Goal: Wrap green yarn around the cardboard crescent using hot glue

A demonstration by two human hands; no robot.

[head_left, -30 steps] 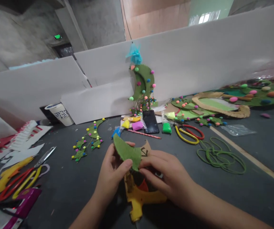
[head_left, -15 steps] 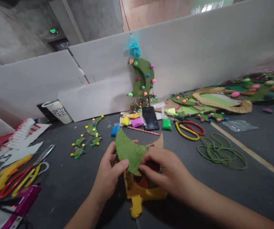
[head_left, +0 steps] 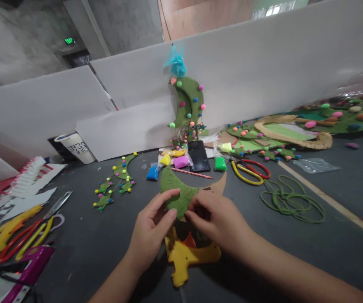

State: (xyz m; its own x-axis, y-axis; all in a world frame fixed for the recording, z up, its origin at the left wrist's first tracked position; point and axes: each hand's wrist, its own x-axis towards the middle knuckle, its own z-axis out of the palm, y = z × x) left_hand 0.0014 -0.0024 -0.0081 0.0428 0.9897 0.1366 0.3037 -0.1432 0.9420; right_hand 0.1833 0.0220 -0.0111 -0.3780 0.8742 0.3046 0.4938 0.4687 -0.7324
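Note:
Both my hands hold a crescent-shaped cardboard piece (head_left: 218,185) partly covered with green felt (head_left: 174,190), raised a little above the dark table. My left hand (head_left: 151,232) pinches the felt from the left, thumb on top. My right hand (head_left: 219,222) grips the crescent's lower middle, fingers closed. The bare brown cardboard tip sticks out to the right. A yellow glue gun (head_left: 186,255) lies on the table right under my hands.
Scissors with red and yellow handles (head_left: 250,171) and a coil of green cord (head_left: 292,203) lie to the right. A black phone (head_left: 198,155), clay packets (head_left: 220,164) and a decorated green crescent (head_left: 190,103) stand behind. More scissors (head_left: 26,235) lie left.
The crescent has turned in my hands from steeply tilted to nearly level, and its brown cardboard tip now shows farther out on the right. Both hands kept their grip.

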